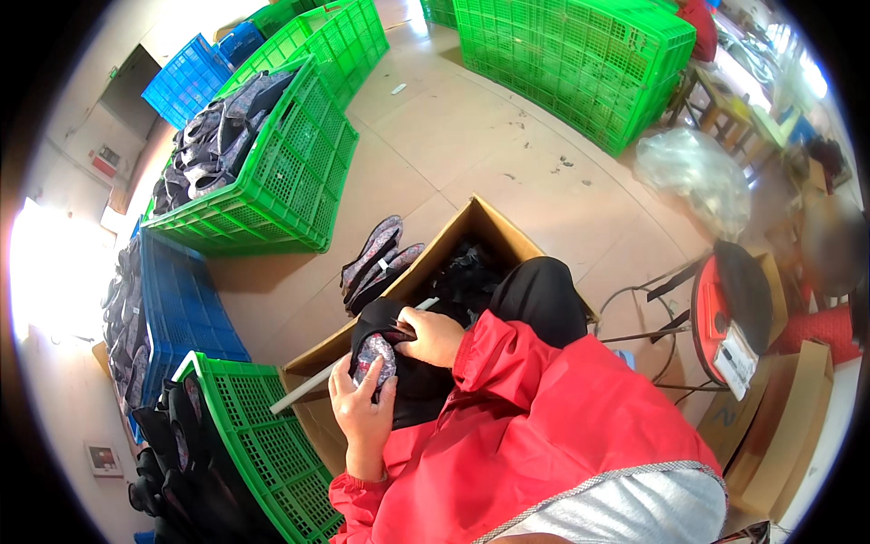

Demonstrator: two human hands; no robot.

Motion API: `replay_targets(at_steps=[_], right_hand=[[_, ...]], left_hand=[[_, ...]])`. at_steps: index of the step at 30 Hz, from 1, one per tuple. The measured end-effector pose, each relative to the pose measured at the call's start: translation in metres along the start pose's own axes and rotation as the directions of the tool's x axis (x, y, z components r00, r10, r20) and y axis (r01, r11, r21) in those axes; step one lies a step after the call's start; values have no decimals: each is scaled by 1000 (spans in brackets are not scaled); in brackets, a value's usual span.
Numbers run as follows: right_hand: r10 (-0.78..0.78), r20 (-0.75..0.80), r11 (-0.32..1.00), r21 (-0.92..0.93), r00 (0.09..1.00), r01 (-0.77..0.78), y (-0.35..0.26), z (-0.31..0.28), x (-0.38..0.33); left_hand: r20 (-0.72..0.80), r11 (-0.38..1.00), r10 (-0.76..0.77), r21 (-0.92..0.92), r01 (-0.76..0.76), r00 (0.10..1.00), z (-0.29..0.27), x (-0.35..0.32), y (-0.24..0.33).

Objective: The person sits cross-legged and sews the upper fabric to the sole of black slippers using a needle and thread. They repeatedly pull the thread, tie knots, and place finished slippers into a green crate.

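My left hand (362,412) grips a small floral-patterned fabric piece (376,352) with dark edging, fingers on one side and thumb on the other. It looks like a cloth shoe upper, but its full shape is hidden. Close beside it, my right hand (433,337) is closed in a pinch; a thin dark thing shows at its fingertips, too small to name. Both hands are over my lap. A pale stick (308,390) runs slantwise behind the left hand, across an open cardboard box (503,231) holding black material (467,269).
Similar patterned pieces (376,258) lie on the floor beyond the box. Left stand a green crate (290,163) of patterned pieces, a blue crate (190,308) and a nearer green crate (263,435). Right are a round stool (707,308) and a clear plastic bag (698,177).
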State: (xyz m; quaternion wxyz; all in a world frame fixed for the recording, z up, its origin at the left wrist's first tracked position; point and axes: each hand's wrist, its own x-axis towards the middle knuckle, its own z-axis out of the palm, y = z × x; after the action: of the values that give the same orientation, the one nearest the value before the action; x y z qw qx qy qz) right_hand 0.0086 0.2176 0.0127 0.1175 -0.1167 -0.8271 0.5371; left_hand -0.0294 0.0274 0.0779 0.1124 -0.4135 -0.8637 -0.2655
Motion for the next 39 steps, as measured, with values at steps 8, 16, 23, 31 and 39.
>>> replay_targets(at_steps=[8,16,23,31,39], right_hand=[[-2,7,977,212,1000,1,1,16,-2],[-71,101,971,237,992,46,0,15,-2],[-58,141,977,212,988,27,-12,24,-2],[43,187,958,271,981,-94,-17,35,5],[152,246,847,467,957,-255,-3,48,1]], left_hand=[[-35,998,-35,59,37,999,24,-7,-5],[-90,994,-98,48,103,991,34,11,-22],[-134,979,-129,143,148,983,44,36,-52],[-146,922,-160,331,200,976,67,70,-91],[408,863,-353,490,125,842,71,87,-104]])
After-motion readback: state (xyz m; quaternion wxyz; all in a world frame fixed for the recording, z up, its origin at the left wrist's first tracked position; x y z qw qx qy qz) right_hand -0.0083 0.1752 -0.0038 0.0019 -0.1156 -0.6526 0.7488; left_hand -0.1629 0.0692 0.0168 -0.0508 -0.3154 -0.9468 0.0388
